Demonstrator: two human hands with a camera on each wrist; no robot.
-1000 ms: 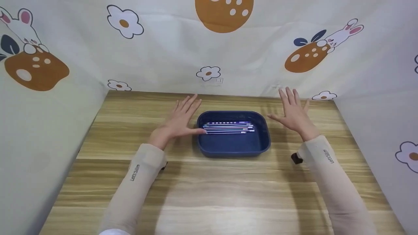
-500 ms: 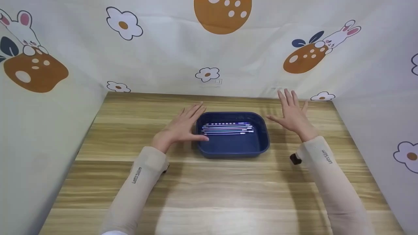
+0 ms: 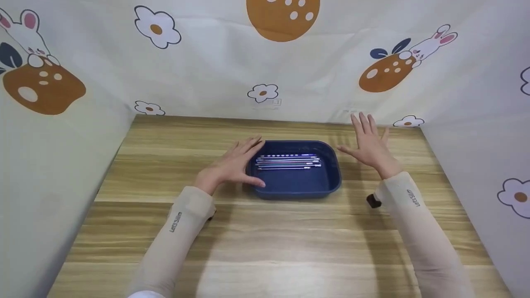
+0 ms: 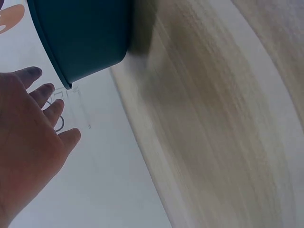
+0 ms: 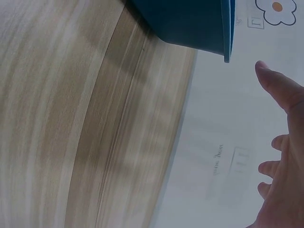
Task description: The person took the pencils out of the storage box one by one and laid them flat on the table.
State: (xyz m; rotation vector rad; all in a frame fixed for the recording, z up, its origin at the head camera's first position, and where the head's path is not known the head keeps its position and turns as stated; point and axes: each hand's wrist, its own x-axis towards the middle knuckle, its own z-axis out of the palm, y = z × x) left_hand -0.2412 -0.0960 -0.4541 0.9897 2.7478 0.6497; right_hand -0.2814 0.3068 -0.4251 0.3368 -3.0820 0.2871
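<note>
A dark blue rectangular bin (image 3: 296, 194) with rounded corners sits on the wooden table. Several pencils (image 3: 288, 162) with metallic ferrules lie side by side in it, towards its back and left. My left hand (image 3: 230, 165) spreads over the bin's left end, thumb overlapping the front left of the rim. In the left wrist view, its fingers (image 4: 53, 111) are stretched out near the bin's wall (image 4: 85, 42). To the right of the bin my right hand (image 3: 372, 151) is spread, thumb pointing at the rim and holding nothing. The right wrist view shows the thumb (image 5: 278, 85) apart from the bin's corner.
Light cloth walls printed with flowers, rabbits and orange fruit enclose the wood-grain table (image 3: 281, 240) at the back (image 3: 207, 82) and both sides. A small dark device (image 3: 374, 201) sits under the right sleeve cuff.
My left hand has moved right and towards me, from beside the bin's left end to over its rim. The right hand and the bin have hardly moved.
</note>
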